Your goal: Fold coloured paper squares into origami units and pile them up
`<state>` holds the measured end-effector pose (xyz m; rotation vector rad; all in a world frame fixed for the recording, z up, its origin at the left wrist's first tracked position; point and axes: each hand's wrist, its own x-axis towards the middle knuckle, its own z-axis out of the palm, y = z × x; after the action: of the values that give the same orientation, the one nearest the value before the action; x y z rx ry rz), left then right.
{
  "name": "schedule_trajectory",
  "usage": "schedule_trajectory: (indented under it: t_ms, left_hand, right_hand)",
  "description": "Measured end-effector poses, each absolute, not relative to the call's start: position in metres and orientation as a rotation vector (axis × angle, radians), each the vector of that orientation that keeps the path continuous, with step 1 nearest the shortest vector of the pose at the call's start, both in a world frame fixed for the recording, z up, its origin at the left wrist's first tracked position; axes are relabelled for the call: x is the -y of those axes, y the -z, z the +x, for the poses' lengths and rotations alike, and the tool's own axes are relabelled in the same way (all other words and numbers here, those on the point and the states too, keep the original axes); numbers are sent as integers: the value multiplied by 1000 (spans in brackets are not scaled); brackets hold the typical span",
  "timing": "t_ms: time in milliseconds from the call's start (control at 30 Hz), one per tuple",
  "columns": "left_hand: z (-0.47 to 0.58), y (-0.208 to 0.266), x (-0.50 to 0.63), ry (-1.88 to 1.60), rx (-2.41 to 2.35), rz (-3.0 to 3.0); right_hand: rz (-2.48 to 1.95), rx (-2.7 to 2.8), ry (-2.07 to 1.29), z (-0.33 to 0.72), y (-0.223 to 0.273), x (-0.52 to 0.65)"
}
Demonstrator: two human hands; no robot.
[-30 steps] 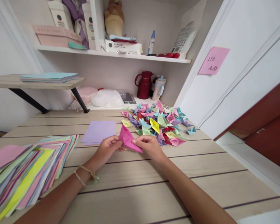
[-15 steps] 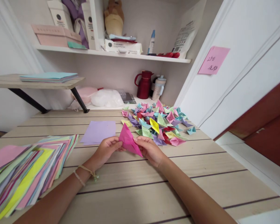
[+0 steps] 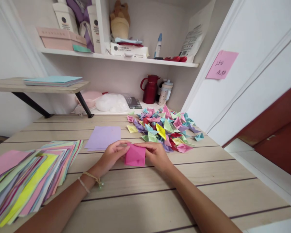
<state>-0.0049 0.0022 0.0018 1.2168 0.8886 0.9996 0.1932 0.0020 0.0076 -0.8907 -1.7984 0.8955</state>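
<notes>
A folded sheet of bright pink paper (image 3: 135,156) is held just above the wooden table, roughly square in outline. My left hand (image 3: 113,153) pinches its left upper edge between thumb and fingers. On the other side my right hand (image 3: 157,155) grips the upper right edge, fingers closed along the top. Behind my hands lies a heap of folded paper boats (image 3: 167,126) in many colours. Sheets of purple paper (image 3: 104,137) lie flat just beyond my left hand.
A fanned pile of coloured paper (image 3: 36,178) covers the table's left side. A small raised wooden shelf (image 3: 5,84) with blue sheets (image 3: 53,80) stands at the back left. A red jug (image 3: 150,89) and a speckled cup (image 3: 165,94) stand behind the boats.
The pink paper has turned from a pointed, diamond-like shape to a squarer one. My hands have shifted their grip to its upper edges, and the view has tilted slightly.
</notes>
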Motion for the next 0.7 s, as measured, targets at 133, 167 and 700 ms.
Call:
schedule_trajectory:
  t_ms: [133, 167, 700]
  left_hand:
    - [-6, 0, -3, -1069, -935, 1206]
    - [-7, 1, -3, -1087, -932, 1208]
    - [-3, 0, -3, -1169, -1011, 1287]
  right_hand:
    - [-840, 1875, -1016, 197, -7, -4]
    - [-836, 1883, -1061, 197, -6, -4]
    - [-947, 1569, -1085, 191, -5, -5]
